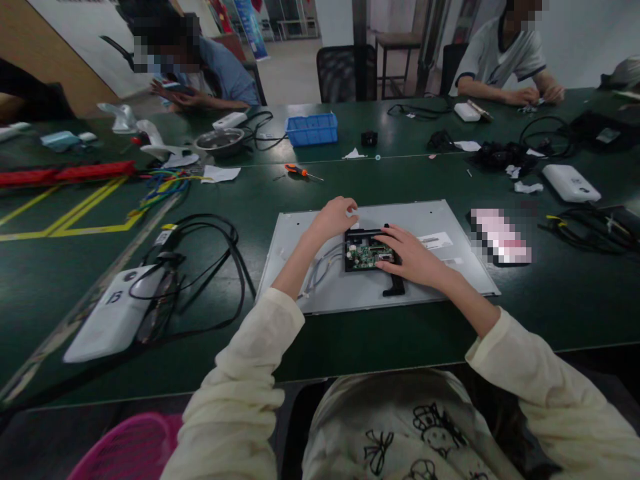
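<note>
On the grey panel (345, 292), a circuit board (367, 256) is seated in a black frame (363, 233), its right side touched by the right hand (414, 257), fingers spread. Toward the panel's far edge, the left hand (334, 217) is curled; whether anything is pinched cannot be told. Beyond the panel, a screwdriver (297, 171) is seen.

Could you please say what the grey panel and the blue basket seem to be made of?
Grey panel: probably sheet metal, matte, judging by its thin, straight edges; plastic is possible. Blue basket: likely plastic, dull-finished, from its uniform colour.
</note>
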Demonstrator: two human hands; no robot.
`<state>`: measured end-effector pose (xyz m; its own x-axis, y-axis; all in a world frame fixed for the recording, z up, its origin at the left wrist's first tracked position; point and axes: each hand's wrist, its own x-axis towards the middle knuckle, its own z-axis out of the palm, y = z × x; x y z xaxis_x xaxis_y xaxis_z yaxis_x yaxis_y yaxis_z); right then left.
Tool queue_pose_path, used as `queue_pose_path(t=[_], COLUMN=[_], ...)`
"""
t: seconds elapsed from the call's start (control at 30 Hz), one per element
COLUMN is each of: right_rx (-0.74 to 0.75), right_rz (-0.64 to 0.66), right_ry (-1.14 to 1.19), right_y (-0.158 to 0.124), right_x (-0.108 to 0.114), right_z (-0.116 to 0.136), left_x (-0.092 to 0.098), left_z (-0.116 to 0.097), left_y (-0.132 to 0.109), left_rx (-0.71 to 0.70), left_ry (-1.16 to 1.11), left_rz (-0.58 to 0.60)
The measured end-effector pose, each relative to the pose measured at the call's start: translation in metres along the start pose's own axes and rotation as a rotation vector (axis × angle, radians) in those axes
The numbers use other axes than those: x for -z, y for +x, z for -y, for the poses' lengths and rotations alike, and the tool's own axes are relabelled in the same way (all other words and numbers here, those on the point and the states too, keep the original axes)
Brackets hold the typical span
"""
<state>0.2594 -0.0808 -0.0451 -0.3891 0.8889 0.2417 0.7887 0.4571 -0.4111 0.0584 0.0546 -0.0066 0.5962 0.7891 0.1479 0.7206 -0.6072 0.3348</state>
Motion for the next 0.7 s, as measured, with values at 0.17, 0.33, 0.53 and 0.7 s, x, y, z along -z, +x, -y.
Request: queue_pose_path(t=[0.17, 0.33, 0.53, 0.7], right_rx=[-0.007, -0.025, -0.046, -0.038], right_rz=[0.015, 0.028, 0.037, 0.033], right_ry=[0.021, 0.023, 0.041, 0.041], right_y=[0.001, 0.001, 0.000, 0.000], right_x=[0.002, 0.002, 0.001, -0.001], right_z=[0.002, 0.003, 0.003, 0.002], left_x=[-0.014, -0.018, -0.018, -0.014], left_z=[0.005, 0.008, 0.009, 0.010], left_y=[0.010, 0.012, 0.014, 0.013], left_rx=[0.029, 0.038, 0.019, -0.002], left_ry=[-0.006, -0.032, -0.065, -0.052], left_rz=[0.077, 0.067, 0.121, 0.141])
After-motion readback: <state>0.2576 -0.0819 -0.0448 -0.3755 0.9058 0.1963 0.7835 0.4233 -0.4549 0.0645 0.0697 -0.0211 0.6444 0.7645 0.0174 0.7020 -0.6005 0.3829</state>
